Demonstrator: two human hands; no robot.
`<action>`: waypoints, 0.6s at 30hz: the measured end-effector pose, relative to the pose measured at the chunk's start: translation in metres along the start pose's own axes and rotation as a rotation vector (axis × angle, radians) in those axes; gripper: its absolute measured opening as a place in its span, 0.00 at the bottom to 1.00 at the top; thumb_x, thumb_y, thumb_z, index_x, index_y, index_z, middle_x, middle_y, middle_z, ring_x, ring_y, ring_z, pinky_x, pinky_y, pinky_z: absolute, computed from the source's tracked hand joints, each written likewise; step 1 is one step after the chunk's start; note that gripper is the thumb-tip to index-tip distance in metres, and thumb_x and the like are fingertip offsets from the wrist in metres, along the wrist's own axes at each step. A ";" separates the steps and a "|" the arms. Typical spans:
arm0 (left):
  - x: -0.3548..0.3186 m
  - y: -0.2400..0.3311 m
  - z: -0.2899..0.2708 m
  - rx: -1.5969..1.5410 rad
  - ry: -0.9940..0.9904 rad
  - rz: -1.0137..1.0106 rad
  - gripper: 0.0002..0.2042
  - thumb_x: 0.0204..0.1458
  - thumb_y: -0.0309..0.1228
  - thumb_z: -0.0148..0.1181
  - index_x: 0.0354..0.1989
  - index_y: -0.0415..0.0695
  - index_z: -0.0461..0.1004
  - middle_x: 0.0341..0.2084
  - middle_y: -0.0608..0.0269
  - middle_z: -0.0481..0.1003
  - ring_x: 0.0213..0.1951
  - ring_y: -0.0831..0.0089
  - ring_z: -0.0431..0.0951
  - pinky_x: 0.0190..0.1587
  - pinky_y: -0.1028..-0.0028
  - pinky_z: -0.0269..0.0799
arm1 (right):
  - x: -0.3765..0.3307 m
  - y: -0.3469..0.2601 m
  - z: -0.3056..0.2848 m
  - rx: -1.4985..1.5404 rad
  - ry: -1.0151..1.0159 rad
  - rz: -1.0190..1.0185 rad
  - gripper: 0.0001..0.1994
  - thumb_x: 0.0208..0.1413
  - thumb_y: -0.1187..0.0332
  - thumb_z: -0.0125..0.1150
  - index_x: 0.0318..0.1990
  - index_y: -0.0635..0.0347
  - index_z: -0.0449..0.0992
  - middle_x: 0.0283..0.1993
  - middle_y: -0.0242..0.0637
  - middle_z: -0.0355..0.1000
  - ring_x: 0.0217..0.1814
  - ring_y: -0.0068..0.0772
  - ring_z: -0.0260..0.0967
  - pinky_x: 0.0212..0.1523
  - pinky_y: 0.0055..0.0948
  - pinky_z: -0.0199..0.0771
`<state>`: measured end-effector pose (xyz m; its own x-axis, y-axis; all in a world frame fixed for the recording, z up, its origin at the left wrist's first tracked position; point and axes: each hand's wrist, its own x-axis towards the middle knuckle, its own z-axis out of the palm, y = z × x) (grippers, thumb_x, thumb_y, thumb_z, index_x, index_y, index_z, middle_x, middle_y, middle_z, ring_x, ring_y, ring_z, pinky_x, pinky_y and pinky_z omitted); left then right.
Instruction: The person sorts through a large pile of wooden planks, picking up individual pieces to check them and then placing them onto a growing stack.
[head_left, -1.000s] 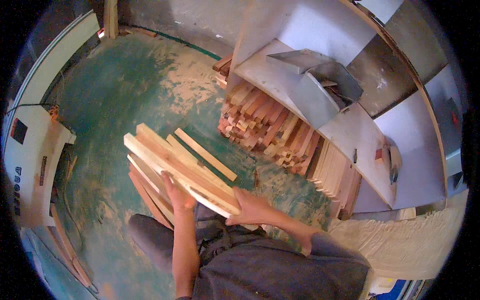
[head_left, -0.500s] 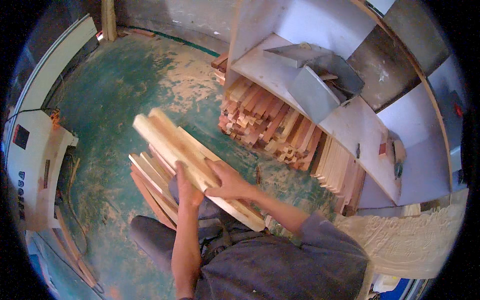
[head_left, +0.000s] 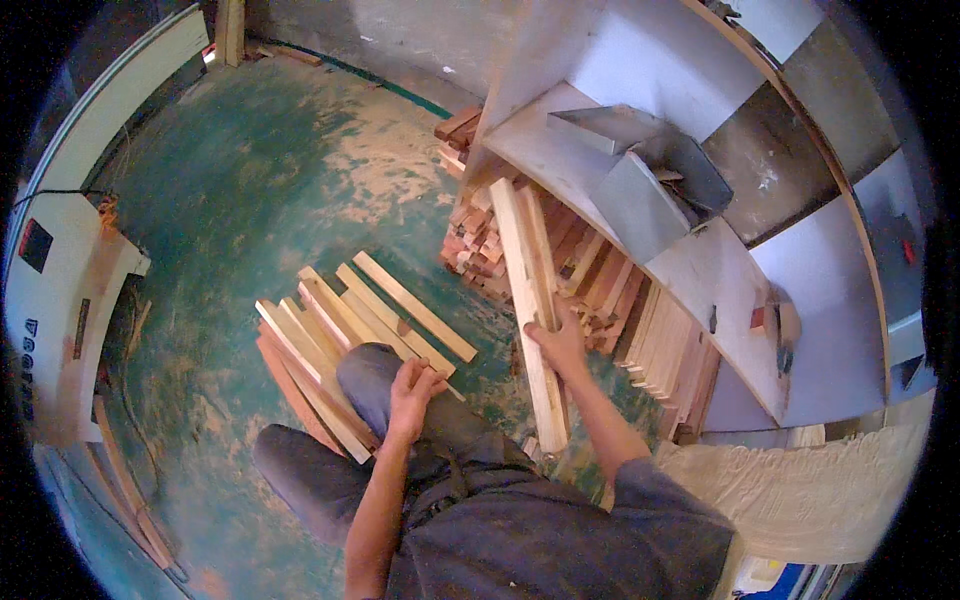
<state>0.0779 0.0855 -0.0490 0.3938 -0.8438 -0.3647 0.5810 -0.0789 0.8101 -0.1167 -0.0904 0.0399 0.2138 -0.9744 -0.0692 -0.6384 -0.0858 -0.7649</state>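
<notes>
Dark marks run down the white cabinet (head_left: 70,300) at far left, squeezed by the bend of the rim; lettering or knobs, I can't make out which. Above them sits a dark square patch (head_left: 36,245) with a touch of red, nothing on it legible. The cabinet's outer side is lost in the black border, and at lower right the carved panel (head_left: 800,490) is partly cut off too.

Now the right hand (head_left: 561,346), and it's closed firmly around the wood strips (head_left: 521,290)! Thumb across the near face, fingers wrapped out of sight behind. The strips are off the floor (head_left: 230,210), steeply slanted, their upper end covering part of the timber stack (head_left: 470,250) beneath the shelf (head_left: 690,260). That right forearm reaches forward and inward from its dark sleeve.

Over to the left hand (head_left: 410,402): held low by the raised knee (head_left: 365,378), wrist bent, fingers curled and bunched together. Is anything pinched there? Cannot tell. Just ahead, loose slats (head_left: 415,306) fan across the floor, some near ends hidden behind that knee.
</notes>
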 end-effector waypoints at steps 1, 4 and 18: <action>-0.004 0.004 0.005 -0.054 0.019 0.005 0.18 0.59 0.33 0.54 0.50 0.32 0.64 0.42 0.55 0.72 0.44 0.70 0.75 0.45 0.73 0.73 | 0.009 0.006 0.000 -0.054 0.049 -0.050 0.42 0.39 0.58 0.67 0.64 0.67 0.61 0.56 0.52 0.68 0.57 0.44 0.68 0.59 0.33 0.63; -0.005 0.007 0.004 0.031 -0.001 0.019 0.15 0.59 0.29 0.52 0.50 0.32 0.64 0.41 0.55 0.73 0.44 0.70 0.75 0.44 0.72 0.74 | 0.053 0.010 0.018 0.043 0.131 0.075 0.37 0.41 0.59 0.66 0.60 0.68 0.65 0.51 0.52 0.72 0.54 0.43 0.70 0.56 0.34 0.66; -0.006 -0.007 -0.011 -0.120 0.037 -0.015 0.16 0.60 0.25 0.48 0.56 0.35 0.59 0.52 0.54 0.65 0.46 0.60 0.76 0.45 0.65 0.76 | 0.306 -0.027 0.102 -0.108 0.389 -0.115 0.42 0.41 0.40 0.62 0.59 0.62 0.67 0.62 0.57 0.62 0.64 0.53 0.61 0.62 0.43 0.60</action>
<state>0.0798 0.0967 -0.0576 0.4091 -0.8225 -0.3953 0.6674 -0.0257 0.7442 0.0413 -0.3655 -0.0260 0.0061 -0.9612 0.2758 -0.7053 -0.1997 -0.6802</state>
